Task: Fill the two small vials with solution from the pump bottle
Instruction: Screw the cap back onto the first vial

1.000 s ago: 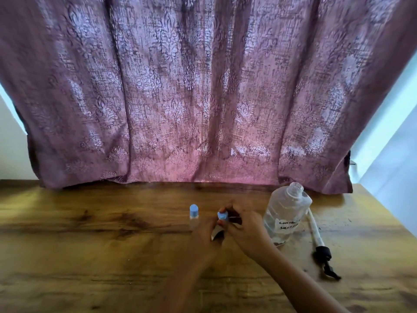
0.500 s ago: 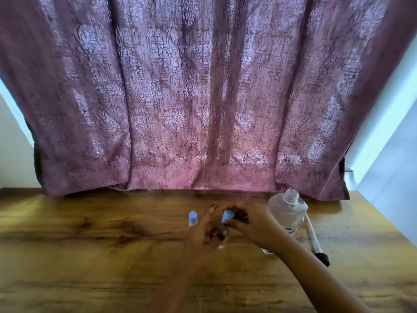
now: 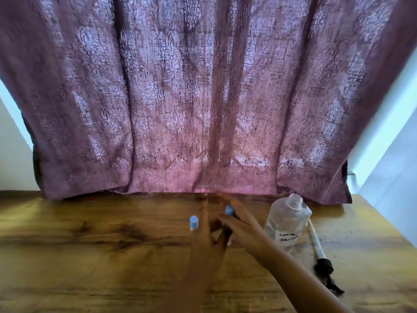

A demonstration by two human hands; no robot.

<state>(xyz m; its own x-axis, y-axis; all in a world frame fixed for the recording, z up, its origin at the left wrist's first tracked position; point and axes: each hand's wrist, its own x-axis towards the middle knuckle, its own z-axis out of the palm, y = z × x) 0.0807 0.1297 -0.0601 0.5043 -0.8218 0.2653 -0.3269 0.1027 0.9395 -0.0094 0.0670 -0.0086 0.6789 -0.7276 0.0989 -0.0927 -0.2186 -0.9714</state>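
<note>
Two small vials with light blue caps are on the wooden table. One vial stands alone, just left of my hands. The second vial sits between my hands, and only its blue cap shows. My left hand wraps its body from the left, with some fingers lifted. My right hand has its fingers on the cap, blurred by motion. The clear bottle stands to the right with an open neck and a handwritten label. Its pump lies on the table beside it.
A purple patterned curtain hangs along the table's far edge. The pump's white tube and black head lie right of the bottle, pointing toward the near right. The table's right edge is close to the pump.
The view has tilted up a little. My hands have stayed on the second vial, their fingers shifting around its cap. The first vial, bottle and pump have not moved.
</note>
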